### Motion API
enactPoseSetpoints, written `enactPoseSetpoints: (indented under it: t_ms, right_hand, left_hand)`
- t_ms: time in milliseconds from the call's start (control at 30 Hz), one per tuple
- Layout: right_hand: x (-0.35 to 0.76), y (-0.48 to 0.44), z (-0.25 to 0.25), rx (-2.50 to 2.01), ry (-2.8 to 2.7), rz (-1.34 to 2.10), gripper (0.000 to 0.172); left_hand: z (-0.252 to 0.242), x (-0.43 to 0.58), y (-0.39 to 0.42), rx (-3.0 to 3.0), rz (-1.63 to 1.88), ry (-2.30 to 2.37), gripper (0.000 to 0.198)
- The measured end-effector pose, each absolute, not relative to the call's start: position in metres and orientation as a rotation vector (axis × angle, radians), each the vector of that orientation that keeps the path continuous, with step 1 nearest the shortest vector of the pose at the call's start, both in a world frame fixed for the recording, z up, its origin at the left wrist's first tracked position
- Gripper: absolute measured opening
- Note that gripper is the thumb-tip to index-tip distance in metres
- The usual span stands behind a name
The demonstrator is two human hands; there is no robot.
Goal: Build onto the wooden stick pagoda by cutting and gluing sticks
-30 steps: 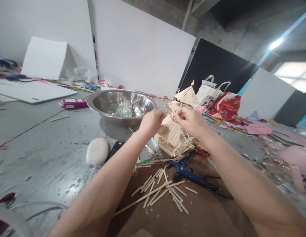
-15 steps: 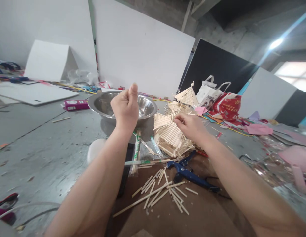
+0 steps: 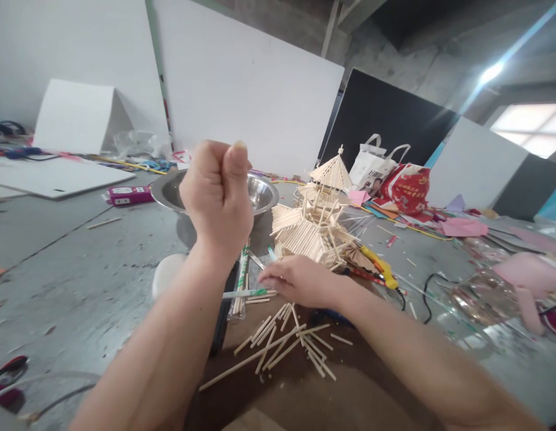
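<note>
My left hand (image 3: pixel 217 200) is raised in front of the metal basin, closed in a fist with the thumb up. Whatever it may hold is hidden. My right hand (image 3: pixel 300 280) hovers low, fingers stretched left above the clear stick packets (image 3: pixel 242 284), nothing visible in them. Just behind it stands a pagoda-like model (image 3: pixel 300 236) of thin wooden sticks, with a tiered roof and upright posts. A pointed stick roof (image 3: pixel 334 172) rises at the model's back. Cut wooden sticks (image 3: pixel 282 344) lie scattered on the brown board (image 3: pixel 362 371).
A steel basin (image 3: pixel 266 194) stands behind my left hand. Right of the model lies a yellow corded tool (image 3: pixel 383 266). A purple packet (image 3: pixel 129 195) is at left; a red bag (image 3: pixel 406 188) and coloured paper (image 3: pixel 464 226) are at right. The blue cutter is mostly hidden under my right wrist.
My right hand has left the top of the model and come down leftward to the packets, covering the blue cutter. My left fist is slightly nearer and turned. The view has shifted a little.
</note>
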State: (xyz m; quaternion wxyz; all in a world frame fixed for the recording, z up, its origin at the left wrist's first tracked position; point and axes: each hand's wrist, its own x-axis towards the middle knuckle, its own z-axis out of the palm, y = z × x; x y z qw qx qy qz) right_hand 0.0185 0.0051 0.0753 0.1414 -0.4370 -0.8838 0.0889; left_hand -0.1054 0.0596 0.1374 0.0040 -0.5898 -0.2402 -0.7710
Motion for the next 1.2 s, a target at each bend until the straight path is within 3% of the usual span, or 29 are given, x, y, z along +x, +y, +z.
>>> enactPoseSetpoints:
  t_ms: [100, 200, 367, 533, 700, 800, 933, 1200]
  right_hand:
    - [0.029, -0.022, 0.074, -1.230, -2.486, 0.324, 0.022]
    - [0.057, -0.037, 0.073, -1.293, -2.188, 0.371, 0.019]
    - [0.113, -0.021, 0.051, -1.633, -1.477, 0.075, 0.025]
    - [0.131, -0.005, 0.040, -1.694, -1.506, -0.004, 0.027]
    - [0.110, 0.009, 0.069, -1.972, -1.729, -0.037, 0.041]
    - [0.100, 0.022, 0.086, -2.127, -1.893, -0.054, 0.045]
    - [0.098, 0.032, 0.091, -2.119, -2.019, -0.066, 0.038]
    - [0.109, 0.019, 0.097, -1.831, -1.921, -0.178, 0.036]
  left_hand:
    - [0.134, -0.101, 0.057, -2.003, -2.340, -0.818, 0.021]
    - [0.127, -0.094, 0.061, -2.292, -2.244, -0.956, 0.036]
    - [0.107, -0.078, 0.063, -2.566, -1.998, -1.262, 0.043]
    - [0.077, -0.076, 0.047, -2.763, -1.460, -1.416, 0.036]
    - [0.050, -0.075, 0.034, -2.868, -1.208, -1.543, 0.027]
    - [0.041, -0.071, 0.029, -2.899, -1.157, -1.591, 0.028]
    - [0.030, -0.065, 0.027, -2.989, -1.153, -1.630, 0.026]
    - [0.016, -0.063, 0.034, -3.099, -1.529, -1.828, 0.024]
